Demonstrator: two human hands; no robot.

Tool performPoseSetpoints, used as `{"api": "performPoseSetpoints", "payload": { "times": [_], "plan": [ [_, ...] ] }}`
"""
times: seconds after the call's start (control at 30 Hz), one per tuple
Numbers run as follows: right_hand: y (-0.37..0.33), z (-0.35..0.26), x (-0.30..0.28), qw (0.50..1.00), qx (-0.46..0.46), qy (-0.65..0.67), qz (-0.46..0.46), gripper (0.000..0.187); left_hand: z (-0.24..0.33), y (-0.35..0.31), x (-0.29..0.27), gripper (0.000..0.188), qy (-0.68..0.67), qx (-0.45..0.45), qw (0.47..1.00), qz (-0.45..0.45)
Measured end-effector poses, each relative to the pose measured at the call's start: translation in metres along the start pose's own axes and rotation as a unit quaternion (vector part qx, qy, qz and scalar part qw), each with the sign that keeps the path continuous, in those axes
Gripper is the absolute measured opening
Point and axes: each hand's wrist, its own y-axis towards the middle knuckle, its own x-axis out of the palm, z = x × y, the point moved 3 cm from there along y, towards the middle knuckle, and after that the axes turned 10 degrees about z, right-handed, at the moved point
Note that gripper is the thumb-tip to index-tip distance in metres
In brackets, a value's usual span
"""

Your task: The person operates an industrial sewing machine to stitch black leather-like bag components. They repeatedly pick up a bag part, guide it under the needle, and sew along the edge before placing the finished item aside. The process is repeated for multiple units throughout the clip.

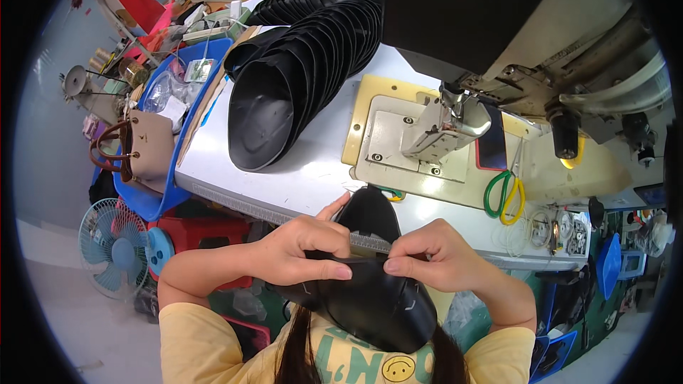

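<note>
A black leather piece (380,306), shaped like a shoe upper, is held up close to my body by both hands. My left hand (313,247) pinches its upper edge between thumb and bent fingers, with the index finger stretched forward. A short gap away on the same edge, my right hand (434,256) grips with thumb and fingers. Part of the piece rises past my hands toward the table edge, and small pale marks show on its near face. Beyond my hands stands a sewing machine (455,124). A row of nested black leather pieces (263,117) lies on the white table to its left.
Scissors (517,195) with green and yellow handles and a phone (489,142) lie right of the machine. Spools (551,229) sit at the table's right end. At left are a blue tray (169,188), a beige handbag (151,146) and a fan (117,245).
</note>
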Motion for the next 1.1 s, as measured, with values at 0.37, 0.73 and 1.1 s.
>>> {"api": "performPoseSetpoints", "payload": {
  "times": [0.37,0.73,1.1],
  "plan": [
    [0.014,-0.006,0.008,0.978,-0.116,-0.170,0.041,0.012,0.005,0.010,0.003,0.017,0.142,0.000,0.989,-0.035],
    [0.029,0.092,-0.016,0.906,-0.141,-0.263,0.301,0.027,-0.007,-0.016,-0.029,0.011,0.282,0.036,0.941,0.183],
    [0.040,0.141,0.010,0.848,-0.198,-0.411,0.271,0.035,-0.073,-0.036,-0.023,0.023,-0.266,-0.075,0.796,0.539]
  ]
}}
